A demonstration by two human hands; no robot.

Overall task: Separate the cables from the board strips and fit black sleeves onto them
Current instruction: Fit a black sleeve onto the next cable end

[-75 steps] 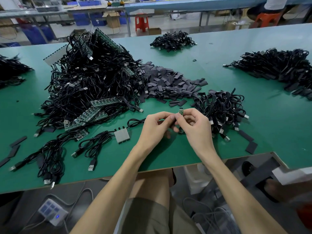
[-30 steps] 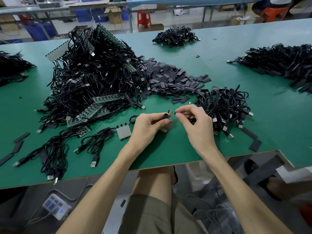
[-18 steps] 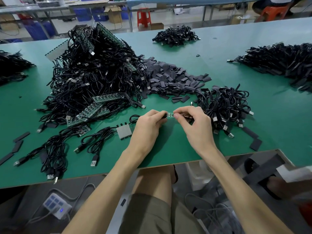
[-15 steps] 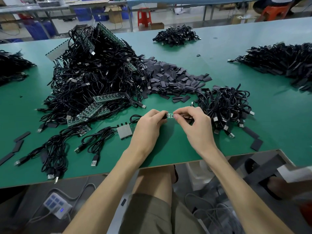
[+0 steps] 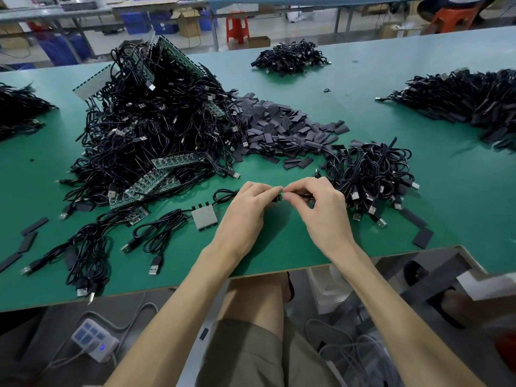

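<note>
In front of the heap of flat black sleeves (image 5: 279,129), a left hand (image 5: 245,210) and right hand (image 5: 321,210) are both pinching a small green cable-end board (image 5: 280,196), likely sleeving it, needing a straight push next.

A broad green table (image 5: 279,255) fills the middle of the frame. Behind it, along the top edge, runs a long blue-topped bench (image 5: 307,0) on grey legs. On the pale floor (image 5: 310,29) beneath stand a red stool (image 5: 237,25), blue crates (image 5: 62,48) and an open cardboard box (image 5: 189,22). An orange stool (image 5: 450,16) sits upper right. A white power strip (image 5: 93,339) lies lower left.
</note>
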